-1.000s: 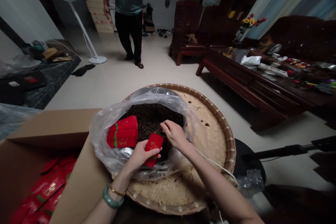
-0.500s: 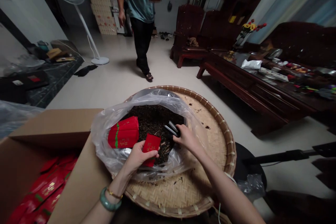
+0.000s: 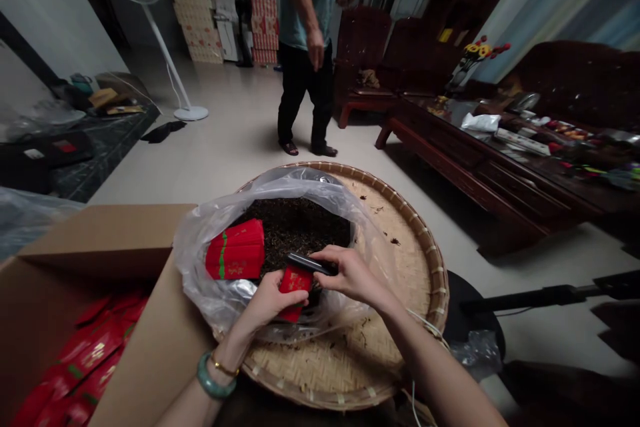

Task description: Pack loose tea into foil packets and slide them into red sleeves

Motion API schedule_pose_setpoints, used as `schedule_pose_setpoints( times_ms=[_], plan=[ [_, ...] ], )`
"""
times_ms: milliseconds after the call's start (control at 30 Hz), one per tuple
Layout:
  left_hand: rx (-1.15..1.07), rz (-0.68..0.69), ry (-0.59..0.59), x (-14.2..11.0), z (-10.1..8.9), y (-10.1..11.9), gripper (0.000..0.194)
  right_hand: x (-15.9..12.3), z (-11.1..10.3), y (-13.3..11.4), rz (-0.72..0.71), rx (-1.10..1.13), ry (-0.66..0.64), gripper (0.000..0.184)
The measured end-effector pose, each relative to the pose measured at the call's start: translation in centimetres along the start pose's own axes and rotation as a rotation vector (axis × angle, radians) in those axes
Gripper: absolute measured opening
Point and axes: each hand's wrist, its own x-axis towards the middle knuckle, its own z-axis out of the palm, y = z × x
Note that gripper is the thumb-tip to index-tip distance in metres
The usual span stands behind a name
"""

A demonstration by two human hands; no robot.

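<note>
My left hand grips a small red packet with gold print, thumb across its front. Held in my right hand is a slim black hand-held bag sealer, lying across the packet's top edge with its jaws together. Both are above a clear plastic bag full of dark, loose, twisted tea leaves. A fanned stack of red packets with a green stripe rests on the leaves, left of my hands. The bag sits on a round woven bamboo tray.
At the left stands an open cardboard box with filled red packets inside. A person with a phone stands beyond the tray. A white fan, a wooden table and a black stand are around.
My right hand has moved down and left, bringing the sealer from open beside the packet to closed across its top. The person behind has walked to the right.
</note>
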Motion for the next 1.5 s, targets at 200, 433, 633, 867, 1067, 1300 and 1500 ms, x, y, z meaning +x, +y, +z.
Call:
schedule_pose_setpoints(
  times_ms=[200,433,633,867,1067,1300,1500],
  plan=[
    [-0.082,-0.066,-0.03,0.0,-0.4,0.1,0.04,0.2,-0.5,0.5,0.131,0.138,0.006,0.032],
    [-0.081,-0.079,-0.039,0.0,-0.4,0.1,0.04,-0.1,-0.1,1.1,0.176,0.2,0.007,0.035],
    [-0.053,-0.089,-0.033,-0.1,-0.2,0.4,0.04,-0.1,0.6,0.7,0.103,0.094,0.017,0.027],
    [-0.081,-0.075,-0.027,0.1,-0.2,0.5,0.041,-0.2,0.5,1.1,0.126,0.111,0.016,0.028],
    [-0.093,-0.086,-0.031,0.2,-0.3,0.4,0.044,-0.1,0.5,1.2,0.122,0.144,0.039,0.028],
    [-0.088,-0.106,-0.017,0.0,-0.2,0.7,0.041,-0.2,0.5,1.2,0.112,0.12,0.023,0.026],
    [-0.086,-0.085,-0.025,0.1,-0.4,0.7,0.041,-0.3,0.5,1.2,0.104,0.152,0.028,0.027]
  ],
)
